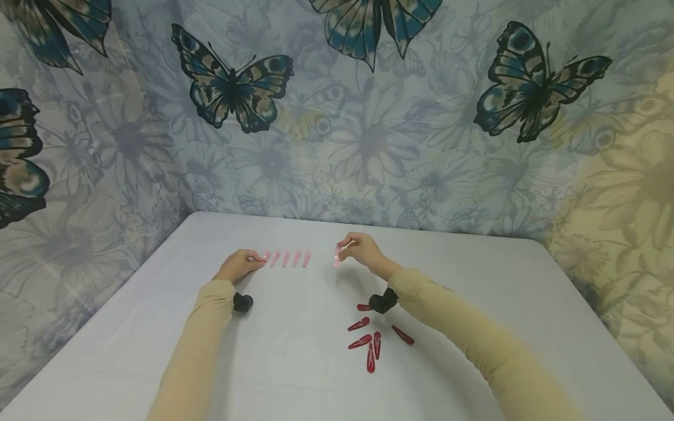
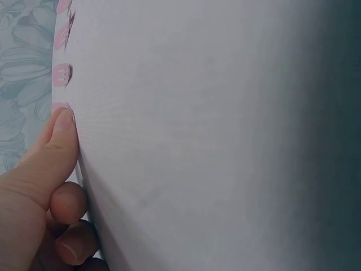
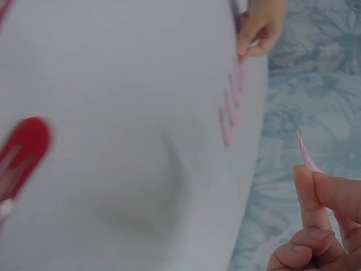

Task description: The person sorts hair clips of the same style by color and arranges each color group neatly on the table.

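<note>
Head: right fingers (image 1: 350, 238) pinch pink clip (image 1: 337, 257) above table (image 1: 295, 339).

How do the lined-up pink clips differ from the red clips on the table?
The pink clips are pale; the red clips are darker. The pink clips line up side by side; the red clips lie scattered at various angles. The pink clips are nearer the wall than the red clips. Both taper towards one end.
</note>
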### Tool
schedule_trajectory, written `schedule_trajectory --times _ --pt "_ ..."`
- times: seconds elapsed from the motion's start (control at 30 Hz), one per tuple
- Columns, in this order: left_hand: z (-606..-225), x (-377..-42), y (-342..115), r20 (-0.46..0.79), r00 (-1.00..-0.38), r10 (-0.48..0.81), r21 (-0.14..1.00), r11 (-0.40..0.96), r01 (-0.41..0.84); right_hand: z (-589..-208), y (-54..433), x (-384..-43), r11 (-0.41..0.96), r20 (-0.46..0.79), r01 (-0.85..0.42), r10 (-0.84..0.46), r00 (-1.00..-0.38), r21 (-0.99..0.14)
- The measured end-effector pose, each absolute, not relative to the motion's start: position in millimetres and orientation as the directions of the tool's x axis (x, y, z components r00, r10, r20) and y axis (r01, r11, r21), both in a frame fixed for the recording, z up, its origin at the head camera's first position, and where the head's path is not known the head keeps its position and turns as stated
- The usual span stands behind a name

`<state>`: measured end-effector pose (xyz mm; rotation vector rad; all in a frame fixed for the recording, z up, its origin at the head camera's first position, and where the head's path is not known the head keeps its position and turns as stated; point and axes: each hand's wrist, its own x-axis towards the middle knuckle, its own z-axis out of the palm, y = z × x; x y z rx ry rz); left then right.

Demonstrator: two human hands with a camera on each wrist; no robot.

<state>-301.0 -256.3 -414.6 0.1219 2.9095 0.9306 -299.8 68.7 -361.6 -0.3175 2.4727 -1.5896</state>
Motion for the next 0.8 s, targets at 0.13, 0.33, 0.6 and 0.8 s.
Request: schedule_trajectory --times 0.13,0.33,0.6,0.8 --pt "-415.1 -300.4 -255.3 -0.059 -0.994 0.092 0.59 0.807 0.04 -353.8 57.7 -308.6 0.387 -0.02 -0.077 -0.241 -0.97 -0.919" --pt "-414.9 -302.0 -255.4 -0.064 -0.995 0.072 0.601 0.799 0.019 -354.1 45.9 -319.2 0.38 -0.022 -0.059 -0.205 -0.979 -0.923" --pt "-416.1 -303.0 -259.6 -0.035 -0.996 0.079 0.615 0.787 0.041 -384.4 30.0 -345.2 0.521 0.056 -0.159 -0.208 -0.977 -0.839" --pt "-416.9 -302.8 -256.7 -0.034 -0.996 0.083 0.621 0.783 0.043 -423.6 19.0 -369.7 0.522 0.07 -0.17 -0.205 -0.976 -0.836"
